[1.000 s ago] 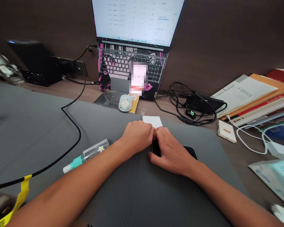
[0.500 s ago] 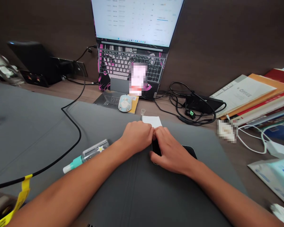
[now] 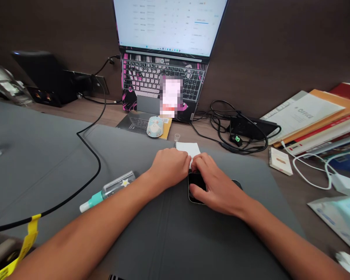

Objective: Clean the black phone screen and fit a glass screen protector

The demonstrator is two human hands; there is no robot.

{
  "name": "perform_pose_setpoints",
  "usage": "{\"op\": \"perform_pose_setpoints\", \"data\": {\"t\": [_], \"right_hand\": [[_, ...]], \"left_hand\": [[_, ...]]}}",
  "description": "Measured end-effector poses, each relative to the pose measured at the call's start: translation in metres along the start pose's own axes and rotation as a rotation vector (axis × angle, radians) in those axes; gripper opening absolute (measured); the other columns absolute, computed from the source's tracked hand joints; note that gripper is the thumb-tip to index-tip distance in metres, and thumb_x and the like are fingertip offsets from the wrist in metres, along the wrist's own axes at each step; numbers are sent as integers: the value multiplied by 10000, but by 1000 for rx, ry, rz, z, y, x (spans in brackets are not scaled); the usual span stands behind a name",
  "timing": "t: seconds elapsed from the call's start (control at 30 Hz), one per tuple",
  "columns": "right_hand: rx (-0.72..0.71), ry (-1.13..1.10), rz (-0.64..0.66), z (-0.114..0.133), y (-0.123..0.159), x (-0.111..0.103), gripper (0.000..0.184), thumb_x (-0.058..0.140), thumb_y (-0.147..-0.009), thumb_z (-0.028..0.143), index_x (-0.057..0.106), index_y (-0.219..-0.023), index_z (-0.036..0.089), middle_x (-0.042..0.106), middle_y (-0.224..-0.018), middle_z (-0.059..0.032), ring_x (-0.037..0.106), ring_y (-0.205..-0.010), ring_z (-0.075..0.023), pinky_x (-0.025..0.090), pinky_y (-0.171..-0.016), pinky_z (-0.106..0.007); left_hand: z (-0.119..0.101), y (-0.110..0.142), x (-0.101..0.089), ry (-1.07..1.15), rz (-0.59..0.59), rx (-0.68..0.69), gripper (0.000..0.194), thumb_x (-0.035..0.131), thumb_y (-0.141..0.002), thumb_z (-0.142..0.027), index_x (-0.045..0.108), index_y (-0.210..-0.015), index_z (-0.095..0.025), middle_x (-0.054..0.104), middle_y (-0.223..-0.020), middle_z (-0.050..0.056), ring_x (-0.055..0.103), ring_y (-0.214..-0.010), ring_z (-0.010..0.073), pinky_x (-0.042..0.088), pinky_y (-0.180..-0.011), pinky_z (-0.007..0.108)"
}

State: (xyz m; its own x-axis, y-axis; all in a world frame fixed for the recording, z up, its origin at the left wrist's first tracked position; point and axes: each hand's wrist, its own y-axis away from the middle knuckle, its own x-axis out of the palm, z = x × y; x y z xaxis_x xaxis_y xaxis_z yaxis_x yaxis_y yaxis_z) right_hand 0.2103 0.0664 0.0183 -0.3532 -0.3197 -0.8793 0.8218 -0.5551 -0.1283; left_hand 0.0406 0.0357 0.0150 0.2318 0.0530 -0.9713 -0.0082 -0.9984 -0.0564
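A black phone [image 3: 196, 181] lies flat on the grey mat [image 3: 151, 233], mostly hidden under my right hand [image 3: 220, 186]. The thumb of that hand presses on the screen and its fingers curl over the phone's far edge. My left hand [image 3: 169, 167] is closed in a loose fist just left of it. Its fingertips meet my right fingertips at the phone's far corner, and what they pinch is hidden. A small white sheet [image 3: 188, 149] lies just beyond both hands.
A laptop [image 3: 166, 58] stands open at the back, with a small mouse [image 3: 154, 126] before it. On the left are a spray bottle [image 3: 111, 189] and a black cable [image 3: 87, 144]. To the right are tangled cables with a charger [image 3: 242, 132], stacked folders [image 3: 312, 116], a small white box [image 3: 280, 160] and a packet [image 3: 341, 217].
My right hand has shifted slightly and its thumb now rests on the phone's screen, so more of the near left corner shows. My left hand stays put.
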Motion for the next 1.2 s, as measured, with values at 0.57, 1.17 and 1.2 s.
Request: {"op": "perform_pose_setpoints", "data": {"t": [0.57, 1.17, 1.2], "right_hand": [[62, -100, -55, -47, 50, -64, 344, 628, -910, 483, 535, -1152, 256, 575, -1246, -103, 566, -1121, -296, 489, -925, -442], [-72, 239, 206, -40, 78, -56, 508, 633, -915, 349, 549, -1398, 215, 610, -1356, -126, 628, -1166, -275, 543, -965, -423], [-89, 244, 188, -39, 79, -59, 448, 615, -928, 343, 588, -1357, 217, 638, -1330, -115, 648, -1140, -268, 550, -951, -414]], "left_hand": [[1, 1, 4, 8, -69, 29, 466, 328, -1023, -407, 707, -842, -205, 756, -826, 90, 687, -735, 239, 348, -584, 309], [0, 0, 10, 61, -120, 66, 380, 409, -1014, -395, 706, -866, -210, 728, -752, 48, 656, -697, 214, 330, -587, 298], [1, 1, 10, 65, -129, 62, 365, 418, -1012, -388, 706, -874, -210, 723, -746, 44, 654, -696, 212, 337, -588, 297]]}}
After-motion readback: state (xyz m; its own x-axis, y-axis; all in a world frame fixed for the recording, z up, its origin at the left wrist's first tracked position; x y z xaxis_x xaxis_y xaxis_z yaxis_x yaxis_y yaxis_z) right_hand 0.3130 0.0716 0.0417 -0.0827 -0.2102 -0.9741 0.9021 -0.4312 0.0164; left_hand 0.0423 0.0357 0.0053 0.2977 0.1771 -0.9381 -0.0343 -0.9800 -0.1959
